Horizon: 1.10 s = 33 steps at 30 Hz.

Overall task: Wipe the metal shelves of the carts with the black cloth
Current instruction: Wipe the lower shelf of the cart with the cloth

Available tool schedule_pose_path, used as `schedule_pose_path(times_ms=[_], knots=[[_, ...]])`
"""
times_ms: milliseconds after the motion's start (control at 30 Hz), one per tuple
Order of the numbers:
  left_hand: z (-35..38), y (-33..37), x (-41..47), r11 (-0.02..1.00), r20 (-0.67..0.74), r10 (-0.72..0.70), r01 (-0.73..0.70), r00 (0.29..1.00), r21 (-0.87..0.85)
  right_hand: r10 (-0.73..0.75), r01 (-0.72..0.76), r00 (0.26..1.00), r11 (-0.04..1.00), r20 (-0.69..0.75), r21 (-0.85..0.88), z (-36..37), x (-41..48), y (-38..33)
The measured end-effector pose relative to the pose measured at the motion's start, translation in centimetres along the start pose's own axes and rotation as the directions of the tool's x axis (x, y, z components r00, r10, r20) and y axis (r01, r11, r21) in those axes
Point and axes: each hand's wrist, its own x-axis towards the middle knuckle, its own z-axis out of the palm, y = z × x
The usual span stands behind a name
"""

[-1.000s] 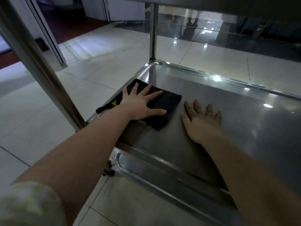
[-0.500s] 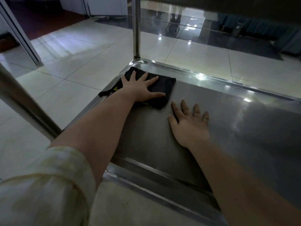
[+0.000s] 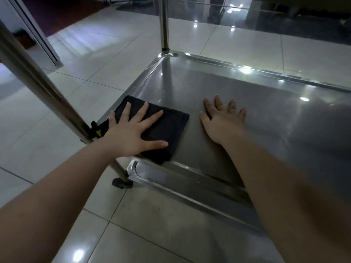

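The folded black cloth (image 3: 167,128) is pressed flat at the near left corner of the shiny steel cart shelf (image 3: 256,114) by the left hand (image 3: 131,135), grip spread wide. The right hand (image 3: 222,122) is laid flat just beside it, grip wide. Bare steel lies open beyond and rightward. The cloth's left end is hidden by a steel post (image 3: 38,82).

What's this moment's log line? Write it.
left hand: flat on black cloth | right hand: flat on metal shelf | where: near-left corner
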Motion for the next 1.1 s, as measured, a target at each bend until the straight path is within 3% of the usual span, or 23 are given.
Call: schedule_pose_path(times_ms=[133,400,600,800,967,1033,1100], knots=[[-0.1,0.0,0.1,1.0,-0.009,0.007,-0.007,1.0,0.003,-0.047,0.056,0.994,0.995,0.102,-0.086,-1.7,-2.0,3.4],[0.0,5.3,-0.8,0.998,0.042,-0.055,0.053,0.998,0.041,0.342,-0.338,0.934,0.94,0.108,-0.052,-2.5,-9.8,19.4],[3.2,19.7,-1.5,0.988,-0.035,0.098,-0.092,0.995,0.126,0.319,-0.318,0.946,0.948,0.054,-0.027,-1.7,-10.0,20.1],[5.3,30.4,-2.1,0.989,-0.047,0.108,-0.103,0.993,0.111,0.339,-0.35,0.937,0.905,0.088,0.242,-2.5,-9.9,20.8],[4.1,31.3,-2.8,0.994,-0.009,0.098,-0.099,0.995,-0.037,0.339,-0.354,0.935,0.859,0.106,0.369,-3.9,-10.6,21.0],[2.5,28.7,-1.7,0.991,-0.149,0.075,-0.09,0.986,-0.099,0.336,-0.325,0.941,0.869,0.036,0.373,-4.9,-11.1,19.7],[0.9,25.0,0.4,0.996,-0.295,0.029,-0.052,0.955,-0.07,0.224,-0.2,0.973,0.942,-0.059,0.271,-5.1,-11.5,16.3]])
